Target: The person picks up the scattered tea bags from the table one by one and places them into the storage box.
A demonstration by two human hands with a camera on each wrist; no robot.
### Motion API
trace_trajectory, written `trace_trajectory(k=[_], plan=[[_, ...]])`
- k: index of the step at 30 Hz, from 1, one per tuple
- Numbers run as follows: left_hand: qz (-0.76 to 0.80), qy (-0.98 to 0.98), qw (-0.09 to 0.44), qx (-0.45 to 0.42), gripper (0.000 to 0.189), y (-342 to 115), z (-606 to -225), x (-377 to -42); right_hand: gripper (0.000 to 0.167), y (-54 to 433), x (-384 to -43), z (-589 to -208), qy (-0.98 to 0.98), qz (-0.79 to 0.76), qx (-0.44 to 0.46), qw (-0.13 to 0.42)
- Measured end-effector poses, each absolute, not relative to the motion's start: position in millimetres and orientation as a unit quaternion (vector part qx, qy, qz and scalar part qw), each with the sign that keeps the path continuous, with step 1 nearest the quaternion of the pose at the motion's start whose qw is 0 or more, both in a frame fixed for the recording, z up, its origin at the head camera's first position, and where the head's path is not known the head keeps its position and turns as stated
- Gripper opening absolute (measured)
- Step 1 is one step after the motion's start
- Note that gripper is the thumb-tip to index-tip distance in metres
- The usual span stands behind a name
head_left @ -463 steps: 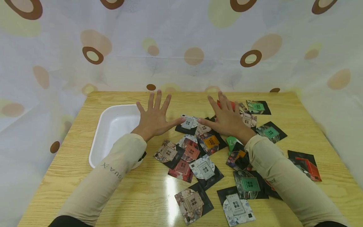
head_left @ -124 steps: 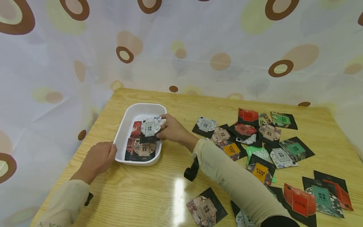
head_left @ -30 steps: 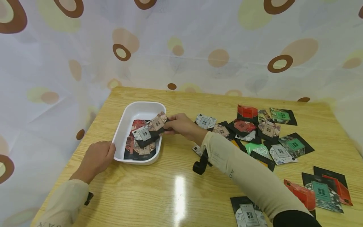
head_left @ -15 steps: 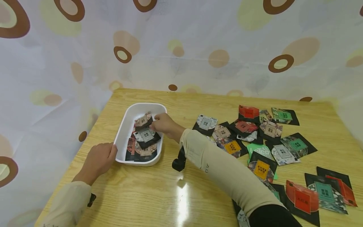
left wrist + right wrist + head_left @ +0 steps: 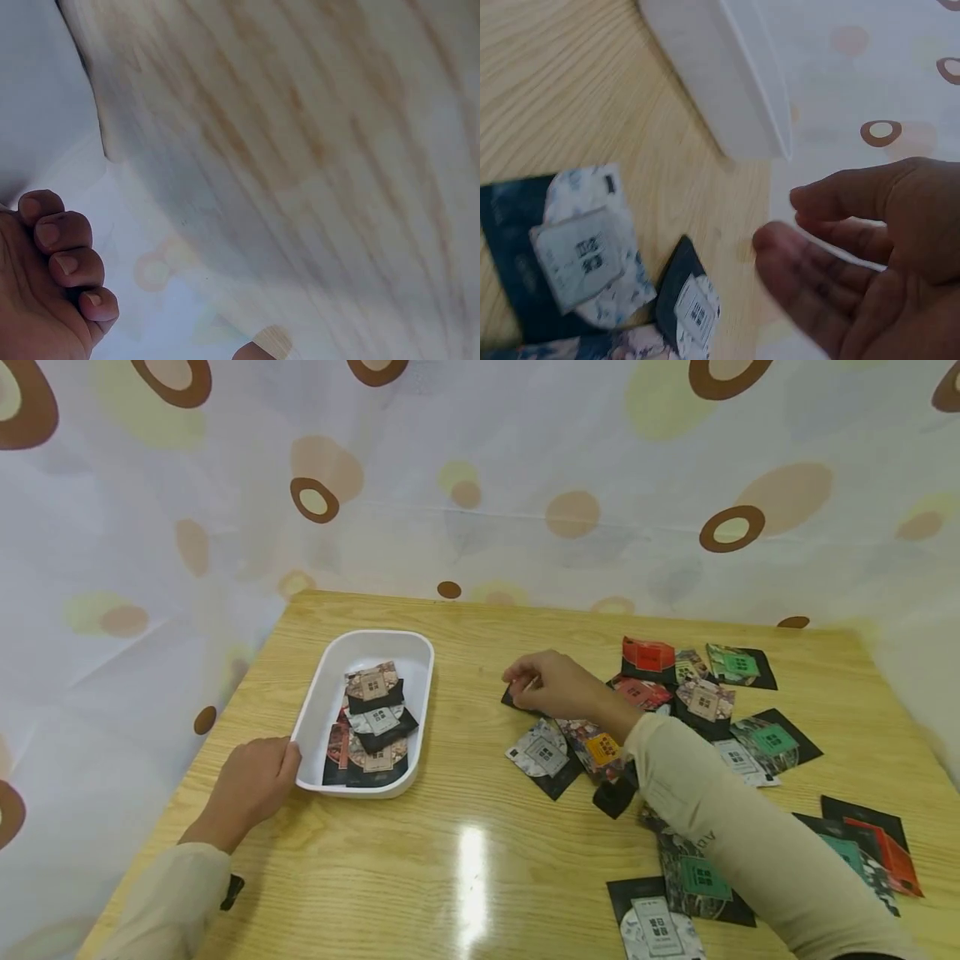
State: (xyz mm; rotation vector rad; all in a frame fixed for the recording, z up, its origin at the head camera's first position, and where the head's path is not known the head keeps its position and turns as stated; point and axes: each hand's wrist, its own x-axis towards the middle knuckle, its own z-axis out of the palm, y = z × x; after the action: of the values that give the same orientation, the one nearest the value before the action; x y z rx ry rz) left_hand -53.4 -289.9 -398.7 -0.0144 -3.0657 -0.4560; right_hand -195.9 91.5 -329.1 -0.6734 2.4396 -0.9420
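Note:
At its front left corner, a white plastic tray (image 5: 426,718) is gripped by my left hand (image 5: 251,783), thumb on the rim. Several tea sachets lie inside, with a beige-labelled sachet (image 5: 372,686) at the back overlapping a grey-labelled sachet (image 5: 378,721). My right hand (image 5: 562,685) hovers over the loose sachets, holding nothing. In the right wrist view its thumb and fingers (image 5: 795,262) are apart and loosely bent. Below it in the head view, a dark sachet corner (image 5: 509,698) shows. Just in front lies a white-flowered sachet (image 5: 544,754).
More sachets spread over the right side, including a red sachet (image 5: 649,657) and a green-labelled sachet (image 5: 772,739) at the back. Another grey-labelled sachet (image 5: 655,922) lies near the front. A patterned curtain (image 5: 510,452) hangs behind the wooden table (image 5: 360,868).
The beige-labelled sachet has been let go inside the tray. My right hand has moved right, from the tray to the loose sachets. The left hand stays at the tray corner.

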Motion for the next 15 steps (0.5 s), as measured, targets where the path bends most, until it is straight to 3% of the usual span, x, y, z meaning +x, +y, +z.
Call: trace_trajectory(k=[5, 11, 15], plan=[[-0.147, -0.989, 0.024, 0.0, 0.044, -292, -396, -51, 0.025, 119, -176, -344, 0.945, -0.167, -0.214, 0.18], [-0.151, -0.988, 0.025, -0.001, 0.045, -292, -396, -52, 0.043, 120, -164, -364, 0.953, -0.108, -0.175, 0.225], [-0.155, -0.988, 0.021, -0.003, 0.045, -290, -399, -53, 0.05, 118, -165, -373, 0.961, -0.07, -0.148, 0.221]])
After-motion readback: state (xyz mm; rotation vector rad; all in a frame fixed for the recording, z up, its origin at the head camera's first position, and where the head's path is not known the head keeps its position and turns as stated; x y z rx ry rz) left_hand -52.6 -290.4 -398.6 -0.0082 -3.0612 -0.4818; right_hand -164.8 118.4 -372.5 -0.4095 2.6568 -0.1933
